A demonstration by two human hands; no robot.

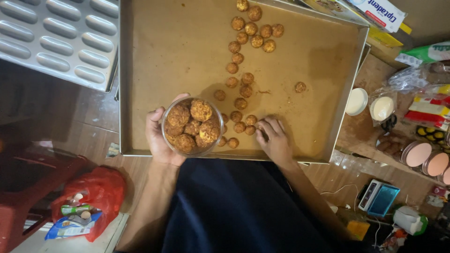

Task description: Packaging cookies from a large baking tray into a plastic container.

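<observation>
The clear round jar (192, 126) sits at about 7 o'clock on the paper-lined baking tray (125, 93), already heaped to its rim with round golden cookies. The left hand (159, 136) wraps around the jar from the 9 o'clock side, fingers closed on its wall and the mouth turned up. Just beside it, at 5 o'clock, the right hand (274, 140) lies palm down, fingertips drawn together over a loose cookie (250, 130); whether it has pinched one, I cannot tell. Farther out, toward 12 o'clock, a trail of loose cookies (255, 35) remains, so filling looks nearly done.
</observation>
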